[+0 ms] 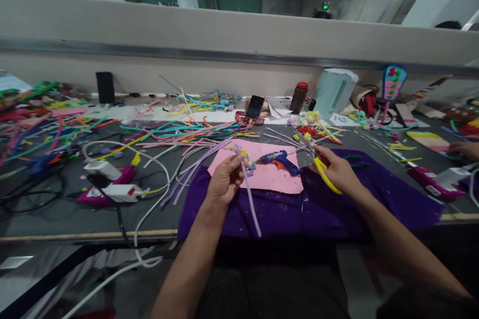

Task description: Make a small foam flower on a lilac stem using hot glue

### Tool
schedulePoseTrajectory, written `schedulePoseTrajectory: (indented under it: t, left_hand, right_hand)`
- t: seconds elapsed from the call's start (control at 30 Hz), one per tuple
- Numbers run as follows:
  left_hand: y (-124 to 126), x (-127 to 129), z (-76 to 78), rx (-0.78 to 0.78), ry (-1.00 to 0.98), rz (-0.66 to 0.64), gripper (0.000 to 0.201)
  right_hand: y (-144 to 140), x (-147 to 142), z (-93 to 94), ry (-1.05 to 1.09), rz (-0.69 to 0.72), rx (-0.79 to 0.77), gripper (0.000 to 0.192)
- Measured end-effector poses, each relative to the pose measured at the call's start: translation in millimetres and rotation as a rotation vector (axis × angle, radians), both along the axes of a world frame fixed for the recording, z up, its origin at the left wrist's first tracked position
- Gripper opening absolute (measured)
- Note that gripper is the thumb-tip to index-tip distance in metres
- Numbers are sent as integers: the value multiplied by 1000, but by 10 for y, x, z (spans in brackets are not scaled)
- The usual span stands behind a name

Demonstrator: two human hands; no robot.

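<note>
My left hand grips a lilac pipe cleaner with a small pastel ornament at its top; its tail hangs down over a purple cloth. My right hand holds yellow-handled scissors, blades pointing up and left toward the pile of stems. A blue glue gun lies on a pink foam sheet between the two hands.
Loose coloured pipe cleaners cover the grey table. White power strips on pink bases and cables lie left. A phone, a red-lidded bottle and a white kettle stand behind. Another person's hand rests far right.
</note>
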State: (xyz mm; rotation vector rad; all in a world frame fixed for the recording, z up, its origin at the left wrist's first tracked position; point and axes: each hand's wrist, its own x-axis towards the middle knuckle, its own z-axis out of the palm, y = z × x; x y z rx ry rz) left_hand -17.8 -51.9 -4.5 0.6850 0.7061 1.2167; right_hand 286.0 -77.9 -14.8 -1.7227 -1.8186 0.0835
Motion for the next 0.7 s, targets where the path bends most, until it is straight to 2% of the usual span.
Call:
schedulePoseTrajectory:
  t: [0.1, 0.2, 0.43, 0.6, 0.7]
  left_hand:
    - [3, 15, -6, 9, -2, 19, 24]
    - [14, 29, -11, 24, 16, 27, 23]
    - [34, 27, -57, -5, 11, 30, 21]
    - [34, 16, -88, 24, 13, -19, 21]
    - [36, 12, -94, 33, 33, -18, 21]
  right_hand:
    - [-110, 354, -220, -144, -129, -129, 56]
    - [-238, 572, -305, -246, -134, -197, 56]
    - [-433, 776, -122, -335, 66, -337, 55]
    - [-382, 949, -137, -366, 167, -406, 61]
    - [-321, 954, -105, -489, 187, -410, 59]
